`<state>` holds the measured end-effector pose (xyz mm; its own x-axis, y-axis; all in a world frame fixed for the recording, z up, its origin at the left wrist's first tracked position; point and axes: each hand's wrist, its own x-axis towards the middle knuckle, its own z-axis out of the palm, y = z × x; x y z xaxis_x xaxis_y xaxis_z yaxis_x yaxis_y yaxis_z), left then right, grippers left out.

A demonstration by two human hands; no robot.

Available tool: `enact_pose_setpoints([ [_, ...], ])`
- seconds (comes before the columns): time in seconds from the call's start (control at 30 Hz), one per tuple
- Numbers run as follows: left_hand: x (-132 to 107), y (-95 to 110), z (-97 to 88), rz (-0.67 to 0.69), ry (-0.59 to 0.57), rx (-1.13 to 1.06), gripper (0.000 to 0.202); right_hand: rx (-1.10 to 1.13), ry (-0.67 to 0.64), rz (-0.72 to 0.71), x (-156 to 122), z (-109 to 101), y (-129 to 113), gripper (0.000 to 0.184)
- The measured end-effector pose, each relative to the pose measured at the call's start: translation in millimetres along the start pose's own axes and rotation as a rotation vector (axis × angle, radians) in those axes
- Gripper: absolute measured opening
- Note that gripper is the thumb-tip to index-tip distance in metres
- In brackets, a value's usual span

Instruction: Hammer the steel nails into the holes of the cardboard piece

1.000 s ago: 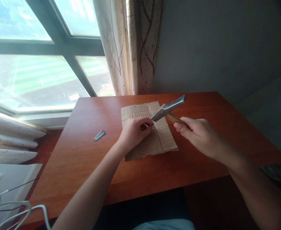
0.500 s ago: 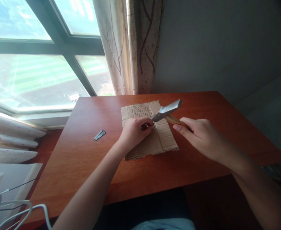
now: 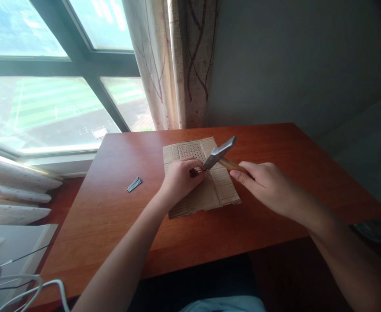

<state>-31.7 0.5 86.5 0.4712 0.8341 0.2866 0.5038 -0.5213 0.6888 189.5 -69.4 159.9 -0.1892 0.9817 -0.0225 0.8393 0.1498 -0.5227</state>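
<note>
My right hand [image 3: 263,184] is wrapped round the wooden handle of a hammer [image 3: 219,154], whose metal head slants down to the left. The head's lower end is at the fingertips of my left hand [image 3: 182,175], and whether it touches them is unclear. Thumb and forefinger of that hand are pinched together on what looks like a nail, mostly hidden by the fingers and the hammer head. Beneath both lies a flat piece of cardboard [image 3: 206,197] with rows of small holes at its far side. My left hand rests on it.
Several loose nails [image 3: 134,184] lie in a small bunch left of the cardboard on the reddish wooden table [image 3: 96,225]. A window [image 3: 57,104] and a curtain [image 3: 195,65] stand behind. White cables [image 3: 52,284] curl at the lower left.
The hammer has come slightly left and down, its head now nearer my left fingertips. My right hand moved left with it. My left hand keeps its pinch on the cardboard.
</note>
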Motion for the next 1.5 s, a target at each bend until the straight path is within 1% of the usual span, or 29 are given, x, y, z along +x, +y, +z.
enact_pose_setpoints([
  [0.07, 0.0, 0.5, -0.3, -0.001, 0.002, 0.009, 0.010, -0.009, -0.014, 0.000, -0.1, 0.2, 0.0, 0.046],
  [0.2, 0.3, 0.8, -0.5, -0.003, 0.002, 0.009, 0.010, -0.015, 0.048, -0.016, -0.9, 1.4, 0.7, 0.046],
  [0.37, 1.2, 0.6, -0.3, 0.002, -0.021, 0.052, 0.010, -0.037, -0.017, 0.009, -1.8, 2.9, 0.9, 0.045],
  [0.53, 1.4, 2.6, -0.7, -0.016, -0.012, 0.062, 0.010, -0.029, 0.015, 0.000, -1.7, 3.4, 0.4, 0.045],
  [0.73, 2.3, 0.1, -1.9, -0.011, -0.047, 0.084, 0.011, -0.041, -0.041, 0.010, -0.2, 9.6, 3.4, 0.044],
  [0.9, 2.5, -3.5, -1.6, -0.013, -0.048, 0.070, 0.010, -0.030, -0.003, 0.022, -1.5, 11.6, 4.6, 0.044],
  [1.03, 2.5, -3.4, -2.1, 0.008, -0.051, 0.043, 0.012, -0.038, -0.033, 0.014, -0.8, 15.3, 7.7, 0.043],
  [1.17, 1.7, -0.8, -3.0, -0.016, -0.043, 0.040, 0.012, -0.039, -0.023, 0.020, -0.7, 17.7, 9.5, 0.044],
  [1.37, -0.4, 2.3, -3.5, -0.066, -0.015, 0.031, 0.025, -0.090, -0.043, 0.041, -0.3, 19.7, 10.7, 0.044],
  [1.5, -0.1, 3.6, -4.6, -0.066, -0.015, 0.023, 0.024, -0.078, -0.054, 0.037, 0.2, 19.8, 11.6, 0.044],
])
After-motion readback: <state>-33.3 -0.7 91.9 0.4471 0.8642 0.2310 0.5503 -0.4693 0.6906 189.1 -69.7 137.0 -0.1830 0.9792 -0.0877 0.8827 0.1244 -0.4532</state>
